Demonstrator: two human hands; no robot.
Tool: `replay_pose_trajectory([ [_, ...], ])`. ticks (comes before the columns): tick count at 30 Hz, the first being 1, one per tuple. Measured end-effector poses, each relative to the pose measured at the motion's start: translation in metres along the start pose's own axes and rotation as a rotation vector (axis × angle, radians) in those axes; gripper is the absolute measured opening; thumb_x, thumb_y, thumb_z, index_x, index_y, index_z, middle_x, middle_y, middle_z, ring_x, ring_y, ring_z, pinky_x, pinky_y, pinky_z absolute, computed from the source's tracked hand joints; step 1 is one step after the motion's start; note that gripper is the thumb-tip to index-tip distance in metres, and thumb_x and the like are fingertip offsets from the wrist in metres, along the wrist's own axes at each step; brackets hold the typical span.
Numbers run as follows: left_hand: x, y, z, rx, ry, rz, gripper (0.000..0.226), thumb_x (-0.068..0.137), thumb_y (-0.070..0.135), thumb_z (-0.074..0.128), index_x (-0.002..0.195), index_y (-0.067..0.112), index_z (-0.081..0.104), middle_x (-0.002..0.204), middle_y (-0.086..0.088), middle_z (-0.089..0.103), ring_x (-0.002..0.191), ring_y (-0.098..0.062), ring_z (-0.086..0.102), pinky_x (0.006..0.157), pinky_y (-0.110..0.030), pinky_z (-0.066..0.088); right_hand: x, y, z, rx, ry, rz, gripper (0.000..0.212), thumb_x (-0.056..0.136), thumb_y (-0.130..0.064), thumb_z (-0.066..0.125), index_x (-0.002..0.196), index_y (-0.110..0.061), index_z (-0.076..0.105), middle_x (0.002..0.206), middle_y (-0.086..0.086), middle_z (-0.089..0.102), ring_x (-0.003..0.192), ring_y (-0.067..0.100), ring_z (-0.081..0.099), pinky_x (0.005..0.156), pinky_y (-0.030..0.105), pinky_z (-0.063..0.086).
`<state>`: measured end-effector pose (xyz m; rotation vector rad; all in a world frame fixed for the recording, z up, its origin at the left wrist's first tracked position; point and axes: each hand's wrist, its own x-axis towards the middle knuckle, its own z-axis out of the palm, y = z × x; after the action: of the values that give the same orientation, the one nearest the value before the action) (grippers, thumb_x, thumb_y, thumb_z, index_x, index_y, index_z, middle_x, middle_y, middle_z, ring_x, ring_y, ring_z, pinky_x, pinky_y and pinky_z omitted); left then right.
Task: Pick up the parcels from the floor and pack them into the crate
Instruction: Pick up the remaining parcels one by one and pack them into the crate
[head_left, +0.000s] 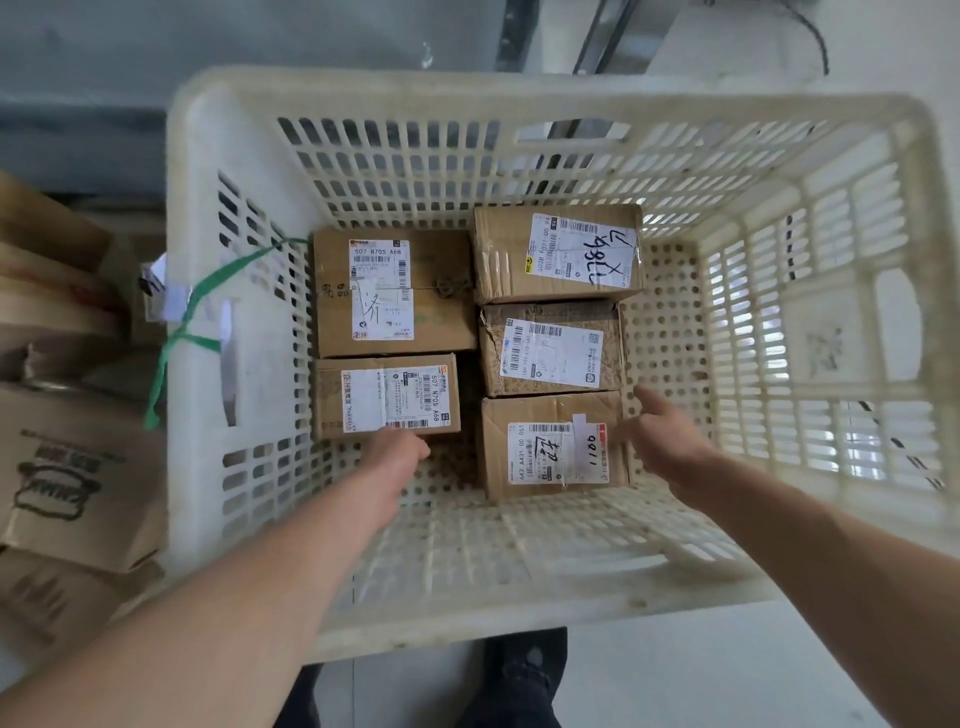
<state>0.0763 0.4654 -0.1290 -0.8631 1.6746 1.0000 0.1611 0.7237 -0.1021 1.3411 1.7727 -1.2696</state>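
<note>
Parcels so far: five brown boxes sit on the slotted bottom of the crate (208, 156), packed in two columns toward the far wall. Left column has a big box (441, 291) at the back and a flat box (363, 397) in front of it, long side running left to right; right column is three deep, with the near box (493, 447) closest to the person. Left hand (397, 457) is down inside, just at the near edge of the flat box, fingers (415, 448) loosely curled and, as far as I can tell, holding nothing, though whether they actually touch the cardboard is hard to say. Right hand (670, 447) hangs at the right side of the near box, fingers (647, 397) spread and fairly straight, pointing toward the far wall, nothing in them. So both hands look free, and the boxes lie ahead of the fingertips, away from the body. My guess is the next thing is either a nudge to square up the rows or a trip out for more. Room-wise, there's a bare strip of crate floor down the right side, plus open space along the near wall in front of the flat box. More cardboard, including a printed bag (67, 483), is piled on the floor to the left of the crate, so the left hand is nearer to that.
</note>
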Motion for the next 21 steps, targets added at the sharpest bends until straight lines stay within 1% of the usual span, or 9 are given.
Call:
replay_pose_trajectory([
  [2,-0.007,0.001,-0.007,0.014,-0.025,-0.013,0.049,0.095,0.000,0.049,0.144,0.004,0.044,0.150,-0.015,0.040,0.126,-0.030,0.041,0.111,-0.047,0.029,-0.010,-0.006,0.005,-0.007,0.000,-0.002,0.081,0.092,-0.003,0.061,0.162,-0.020,0.023,0.164,0.011,0.032,0.142,0.032,0.042,0.115,0.056,0.039],
  [4,-0.020,0.005,-0.015,0.028,-0.050,-0.033,0.051,0.097,0.003,0.049,0.148,0.004,0.038,0.155,-0.015,0.035,0.140,-0.032,0.034,0.114,-0.048,0.027,-0.024,-0.015,0.009,-0.021,-0.009,-0.009,0.079,0.093,-0.003,0.060,0.161,-0.020,0.024,0.164,0.012,0.033,0.143,0.032,0.040,0.117,0.055,0.036],
  [8,-0.067,0.025,-0.038,-0.004,-0.154,0.024,0.057,0.097,0.015,0.053,0.151,0.010,0.034,0.158,-0.011,0.032,0.143,-0.030,0.031,0.115,-0.049,0.026,-0.067,-0.046,0.020,-0.003,0.000,-0.046,0.073,0.094,-0.002,0.059,0.159,-0.018,0.030,0.160,0.010,0.038,0.136,0.029,0.045,0.113,0.044,0.037],
  [11,-0.117,0.045,-0.067,-0.068,-0.213,0.077,0.057,0.099,0.025,0.055,0.151,0.013,0.035,0.159,-0.008,0.032,0.144,-0.029,0.031,0.116,-0.051,0.026,-0.115,-0.080,0.032,0.030,0.003,-0.082,0.078,0.092,-0.013,0.065,0.160,-0.020,0.028,0.164,0.008,0.033,0.146,0.030,0.037,0.119,0.054,0.033],
  [14,-0.163,0.061,-0.109,-0.127,-0.248,0.125,0.055,0.098,0.036,0.056,0.148,0.018,0.041,0.157,-0.004,0.036,0.144,-0.027,0.032,0.114,-0.052,0.029,-0.168,-0.116,0.044,0.061,0.017,-0.140,0.076,0.091,-0.026,0.066,0.159,-0.021,0.031,0.163,0.005,0.036,0.145,0.029,0.039,0.117,0.057,0.035],
  [17,-0.206,0.071,-0.160,-0.155,-0.259,0.183,0.057,0.094,0.050,0.056,0.143,0.022,0.048,0.147,-0.002,0.049,0.134,-0.024,0.044,0.100,-0.050,0.037,-0.224,-0.155,0.059,0.105,0.068,-0.196,0.070,0.093,-0.043,0.063,0.156,-0.022,0.039,0.160,0.002,0.041,0.143,0.028,0.041,0.115,0.057,0.037],
  [18,-0.220,0.072,-0.178,-0.178,-0.252,0.202,0.054,0.095,0.050,0.054,0.140,0.022,0.050,0.141,-0.001,0.054,0.127,-0.022,0.048,0.099,-0.049,0.039,-0.242,-0.169,0.064,0.120,0.080,-0.213,0.069,0.093,-0.048,0.061,0.153,-0.022,0.043,0.158,0.001,0.044,0.141,0.027,0.043,0.115,0.057,0.038],
  [19,-0.233,0.073,-0.195,-0.208,-0.249,0.217,0.046,0.096,0.049,0.052,0.134,0.022,0.054,0.133,-0.001,0.058,0.118,-0.019,0.052,0.099,-0.049,0.041,-0.259,-0.182,0.071,0.138,0.077,-0.233,0.065,0.093,-0.052,0.059,0.150,-0.023,0.048,0.155,-0.001,0.048,0.139,0.025,0.046,0.115,0.056,0.038],
  [21,-0.258,0.068,-0.230,-0.244,-0.228,0.232,0.033,0.099,0.046,0.048,0.115,0.022,0.062,0.118,0.001,0.063,0.103,-0.014,0.056,0.089,-0.042,0.045,-0.291,-0.205,0.086,0.181,0.061,-0.277,0.053,0.100,-0.048,0.054,0.145,-0.021,0.054,0.145,-0.005,0.054,0.135,0.023,0.048,0.115,0.055,0.037],
])
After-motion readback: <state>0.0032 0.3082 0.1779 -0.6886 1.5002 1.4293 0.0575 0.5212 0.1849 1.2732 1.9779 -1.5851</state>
